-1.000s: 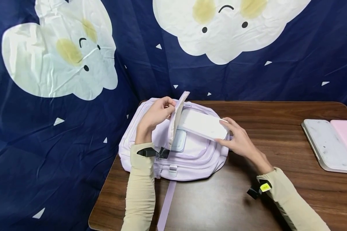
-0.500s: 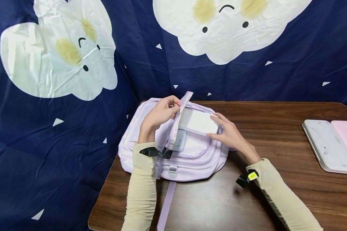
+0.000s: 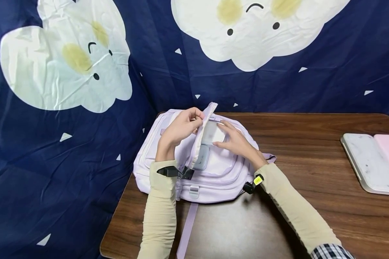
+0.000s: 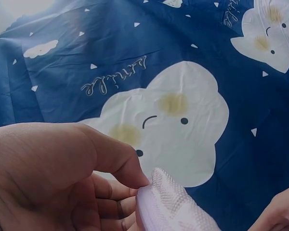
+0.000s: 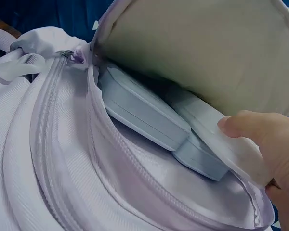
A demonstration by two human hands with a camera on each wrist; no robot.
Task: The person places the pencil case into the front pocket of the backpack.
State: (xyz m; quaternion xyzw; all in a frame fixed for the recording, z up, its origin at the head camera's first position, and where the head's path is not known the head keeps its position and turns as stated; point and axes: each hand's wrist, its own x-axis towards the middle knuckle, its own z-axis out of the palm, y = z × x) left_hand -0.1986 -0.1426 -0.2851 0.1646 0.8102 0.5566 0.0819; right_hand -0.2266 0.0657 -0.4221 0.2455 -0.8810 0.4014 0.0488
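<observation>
A lavender backpack point(image 3: 220, 194) lies on the table with a zipped pocket open. My left hand point(image 3: 179, 129) pinches the edge of the pocket flap point(image 3: 202, 135) and holds it raised; the left wrist view shows its thumb against the fabric edge point(image 4: 171, 207). My right hand point(image 3: 238, 142) grips the outer end of a flat white case point(image 5: 207, 120), thumb on one side and fingers on the other. Most of that case is within the pocket, its far end hidden under the flap. Blue-grey cases point(image 5: 144, 108) lie beside and partly under it in the pocket.
A lavender strap point(image 3: 187, 230) runs from the bag toward the near table edge. At the right of the wooden table point(image 3: 298, 151) lies a white-and-pink flat case point(image 3: 371, 162), spread open. A dark blue cloud-print cloth point(image 3: 155, 61) hangs behind and at the left.
My right hand has moved left, sliding the white case deeper into the pocket, so less of it shows. The left hand and flap have shifted slightly right.
</observation>
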